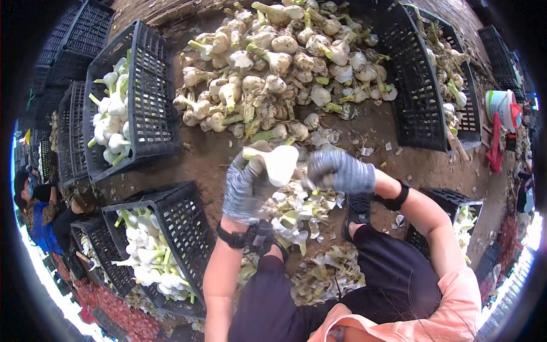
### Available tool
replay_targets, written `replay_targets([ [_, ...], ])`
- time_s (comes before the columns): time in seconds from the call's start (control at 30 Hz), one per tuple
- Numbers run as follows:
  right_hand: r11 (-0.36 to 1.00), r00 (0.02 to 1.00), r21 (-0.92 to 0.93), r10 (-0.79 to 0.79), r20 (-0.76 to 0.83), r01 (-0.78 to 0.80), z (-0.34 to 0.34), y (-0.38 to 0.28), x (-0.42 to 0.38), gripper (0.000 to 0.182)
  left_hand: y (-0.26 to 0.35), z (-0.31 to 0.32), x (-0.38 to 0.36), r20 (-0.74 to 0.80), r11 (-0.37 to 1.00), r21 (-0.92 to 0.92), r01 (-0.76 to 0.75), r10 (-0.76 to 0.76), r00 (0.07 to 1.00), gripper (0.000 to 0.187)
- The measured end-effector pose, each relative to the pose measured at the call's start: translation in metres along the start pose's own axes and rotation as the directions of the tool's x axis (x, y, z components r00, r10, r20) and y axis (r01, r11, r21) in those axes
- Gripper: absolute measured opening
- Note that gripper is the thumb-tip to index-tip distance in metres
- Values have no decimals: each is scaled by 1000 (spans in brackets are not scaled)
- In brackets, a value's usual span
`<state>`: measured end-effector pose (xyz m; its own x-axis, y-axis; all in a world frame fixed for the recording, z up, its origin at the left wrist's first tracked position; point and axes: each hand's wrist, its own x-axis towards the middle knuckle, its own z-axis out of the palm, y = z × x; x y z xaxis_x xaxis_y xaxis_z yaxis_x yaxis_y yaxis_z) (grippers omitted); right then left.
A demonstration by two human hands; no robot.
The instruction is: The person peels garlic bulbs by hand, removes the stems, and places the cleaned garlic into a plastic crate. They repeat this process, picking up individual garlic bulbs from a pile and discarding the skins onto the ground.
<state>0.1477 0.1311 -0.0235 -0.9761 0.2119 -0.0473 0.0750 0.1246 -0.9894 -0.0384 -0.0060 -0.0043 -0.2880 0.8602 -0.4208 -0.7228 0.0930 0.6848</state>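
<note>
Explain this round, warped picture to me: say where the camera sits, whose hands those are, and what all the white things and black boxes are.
The camera is worn on a person's head and looks down, so its wide lens bends the edges. The two gloved hands belong to that person. The left hand and the right hand together hold one white garlic bulb. Beyond them a big pile of unpeeled bulbs lies on the dirt ground. Below the hands lie peeled skins. Black plastic crates stand around: one at upper left and one at lower left hold clean white bulbs, another at upper right holds rougher ones. Another person sits at the far left.
</note>
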Motion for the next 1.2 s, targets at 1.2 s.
replay_targets([
  [1.2, 703, 828, -688, 485, 279, -180, -13, 33, 44, 34, -1, -11, 11, -462, 996, 88, -18, 57, 885, 21],
])
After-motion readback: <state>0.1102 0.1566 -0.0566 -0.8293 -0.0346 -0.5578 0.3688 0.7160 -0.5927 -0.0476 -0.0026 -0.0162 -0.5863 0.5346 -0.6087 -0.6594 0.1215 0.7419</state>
